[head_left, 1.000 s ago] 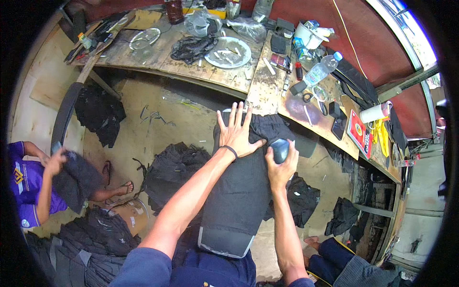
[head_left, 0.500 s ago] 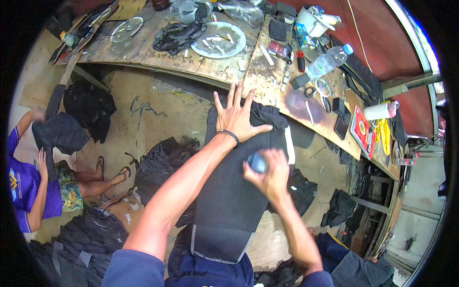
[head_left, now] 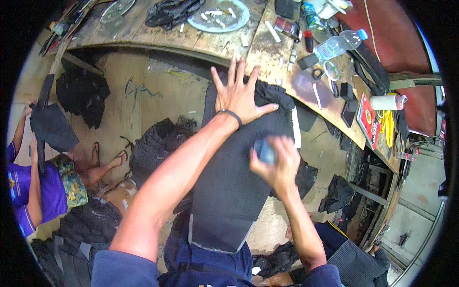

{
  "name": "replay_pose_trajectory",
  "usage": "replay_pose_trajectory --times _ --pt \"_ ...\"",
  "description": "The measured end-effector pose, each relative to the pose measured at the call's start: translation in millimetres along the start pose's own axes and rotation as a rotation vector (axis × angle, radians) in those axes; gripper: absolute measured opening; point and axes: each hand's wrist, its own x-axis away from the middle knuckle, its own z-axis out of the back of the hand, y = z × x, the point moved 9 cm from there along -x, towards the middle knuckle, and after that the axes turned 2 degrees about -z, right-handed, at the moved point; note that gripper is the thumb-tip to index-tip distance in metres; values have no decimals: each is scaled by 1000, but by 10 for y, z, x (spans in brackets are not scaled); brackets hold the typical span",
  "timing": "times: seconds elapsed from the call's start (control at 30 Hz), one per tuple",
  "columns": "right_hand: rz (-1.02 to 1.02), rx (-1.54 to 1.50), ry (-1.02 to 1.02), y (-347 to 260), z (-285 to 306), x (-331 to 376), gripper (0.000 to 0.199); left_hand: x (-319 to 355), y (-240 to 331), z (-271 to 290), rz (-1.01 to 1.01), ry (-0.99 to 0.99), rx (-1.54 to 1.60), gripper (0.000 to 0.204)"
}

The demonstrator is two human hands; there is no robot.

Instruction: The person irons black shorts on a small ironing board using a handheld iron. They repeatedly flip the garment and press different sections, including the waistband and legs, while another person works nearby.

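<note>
- Pinning dark grey fabric panel flat, left hand splayed open to stop it sliding.
- Right hand closed around small blue-grey block, pressed onto panel; blurred.

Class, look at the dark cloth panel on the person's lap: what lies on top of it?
On the dark cloth panel lie the left hand, spread flat, and the right hand, gripping a small blurred object. Whatever lies beneath them is hidden.

A plastic water bottle lies on the cluttered wooden workbench near a round plate.
</note>
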Motion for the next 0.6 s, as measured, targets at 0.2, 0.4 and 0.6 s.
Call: replay_pose_trajectory --times 0.2,0.4,0.6 --pt "-101 -6 -141 -417 -52 755 44 -25 109 35 -167 123 8 124" --pt "-100 147 -3 -425 -173 132 43 -54 68 7 -136 70 -24 123" --pt "-106 -38 -290 -716 -235 669 41 -57 148 7 -216 35 63 115"
